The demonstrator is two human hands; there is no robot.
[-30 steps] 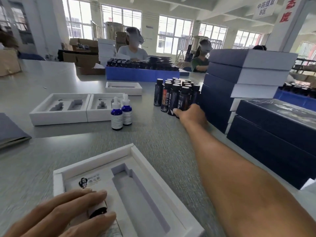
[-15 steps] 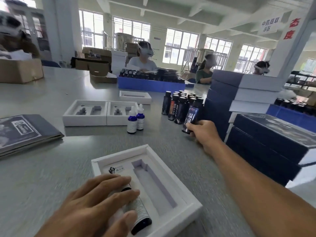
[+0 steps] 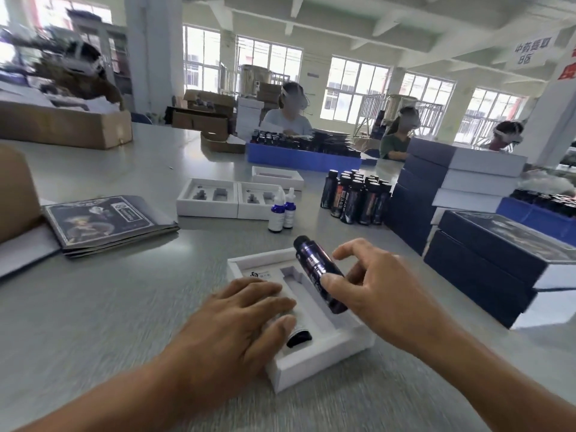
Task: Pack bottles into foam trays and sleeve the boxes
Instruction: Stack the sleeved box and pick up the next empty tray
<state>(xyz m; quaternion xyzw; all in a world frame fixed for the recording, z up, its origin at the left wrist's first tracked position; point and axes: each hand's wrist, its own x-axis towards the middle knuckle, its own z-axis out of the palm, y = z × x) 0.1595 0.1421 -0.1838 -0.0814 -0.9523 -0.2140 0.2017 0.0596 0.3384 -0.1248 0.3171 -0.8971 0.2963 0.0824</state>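
Carrying a dark bottle (image 3: 318, 272) back from the cluster beyond, the right hand (image 3: 377, 288) pinched it above the foam tray's (image 3: 324, 353) empty slot (second one, presumably); the left hand (image 3: 240, 319) lay flat, pressing the first bottle (image 3: 299, 336) home.

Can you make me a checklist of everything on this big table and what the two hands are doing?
Surface: grey table, wide and smooth.
Job's things: white foam tray in front; one dark bottle already lies in its left slot, the slot beside it is empty. Group of dark bottles stands upright further back. Stack of blue boxes on the right.
Clutter: two dropper bottles, two more white trays, flat printed sleeves, cardboard box.
Hands: left hand rests flat on the tray; right hand holds a bottle tilted above the empty slot.
Cables: nothing seen.
Surroundings: other people working, big windows.
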